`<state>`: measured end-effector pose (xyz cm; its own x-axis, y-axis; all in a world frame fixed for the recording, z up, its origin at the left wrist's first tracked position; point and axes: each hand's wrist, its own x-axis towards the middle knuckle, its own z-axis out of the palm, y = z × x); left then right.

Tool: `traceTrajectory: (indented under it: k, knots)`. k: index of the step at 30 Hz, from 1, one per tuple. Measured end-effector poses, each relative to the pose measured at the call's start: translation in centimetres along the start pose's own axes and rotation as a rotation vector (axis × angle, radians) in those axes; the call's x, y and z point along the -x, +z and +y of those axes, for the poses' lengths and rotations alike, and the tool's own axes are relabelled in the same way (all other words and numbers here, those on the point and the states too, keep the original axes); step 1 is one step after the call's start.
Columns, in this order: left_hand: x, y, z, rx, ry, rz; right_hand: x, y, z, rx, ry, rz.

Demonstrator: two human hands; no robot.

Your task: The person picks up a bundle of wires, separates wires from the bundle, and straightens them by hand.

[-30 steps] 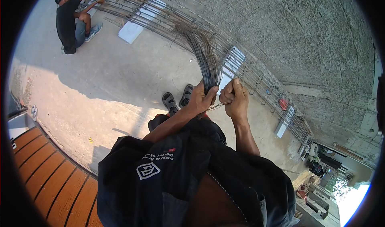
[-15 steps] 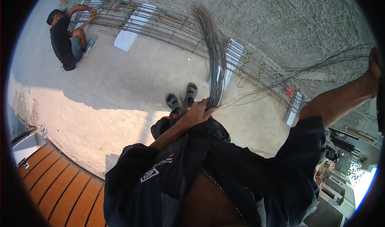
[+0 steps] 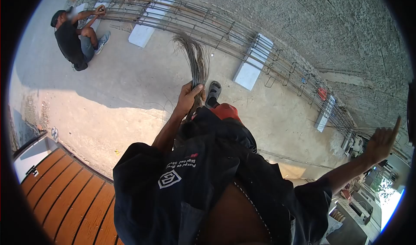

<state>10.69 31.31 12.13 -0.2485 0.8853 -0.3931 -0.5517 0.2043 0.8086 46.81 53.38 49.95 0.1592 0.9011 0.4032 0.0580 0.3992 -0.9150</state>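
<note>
My left hand [image 3: 190,97] is closed around a thick bundle of thin binding wire [image 3: 198,67]. The bundle's frayed far end fans out over the concrete floor, and its near end passes below my fist against my dark clothing. Far out to the right, my right hand [image 3: 381,144] has its index finger stretched out and the other fingers curled. A few loose wire strands [image 3: 333,127] run into that hand, dark against the wall and hard to separate from it.
A long rebar cage [image 3: 208,28] lies along the rough wall [image 3: 329,32], resting on pale blocks [image 3: 255,63]. A co-worker [image 3: 71,41] sits at its far left end, hands on the bars. An orange slatted panel [image 3: 65,193] stands at lower left.
The strands pulled from the bundle have come away from it. My right hand has moved down with them, and my left hand has shifted left and upward with the bundle.
</note>
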Motion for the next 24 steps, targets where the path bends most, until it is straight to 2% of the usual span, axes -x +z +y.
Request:
traceTrajectory:
  k: [2,4,8,9,10,11,13,16,20,23,24]
  knots:
    - [-0.1,1.7,2.5,0.001,0.074,0.010,7.1,3.6,10.3,-0.092,0.290,-0.202]
    - [-0.1,3.2,3.7,-0.020,0.082,0.019,13.5,8.4,17.2,-0.101,0.516,-0.218]
    - [-1.2,5.7,4.2,-0.160,0.134,0.041,21.3,16.1,20.7,-0.131,0.756,-0.423]
    - [-1.5,6.3,4.0,-0.187,0.151,0.047,22.3,17.2,20.5,-0.123,0.736,-0.467]
    - [-1.4,7.4,4.5,-0.184,0.174,0.055,22.8,18.2,20.5,-0.011,0.619,-0.560]
    - [-1.4,8.0,4.7,-0.201,0.175,0.057,22.9,18.7,20.0,-0.005,0.698,-0.540]
    - [-1.2,8.9,4.8,-0.227,0.182,0.070,22.9,19.5,19.9,0.042,0.677,-0.495]
    - [-1.2,9.1,3.6,-0.178,0.231,0.083,21.9,19.0,20.1,-0.007,0.641,-0.585]
    - [-1.3,9.5,3.0,-0.154,0.264,0.131,22.4,18.0,21.0,0.019,0.521,-0.482]
    - [-1.7,9.7,3.2,-0.068,0.243,0.154,21.6,17.0,22.0,0.179,0.455,-0.465]
    - [-1.7,9.9,3.3,-0.106,0.257,0.163,21.3,17.0,21.7,0.104,0.509,-0.463]
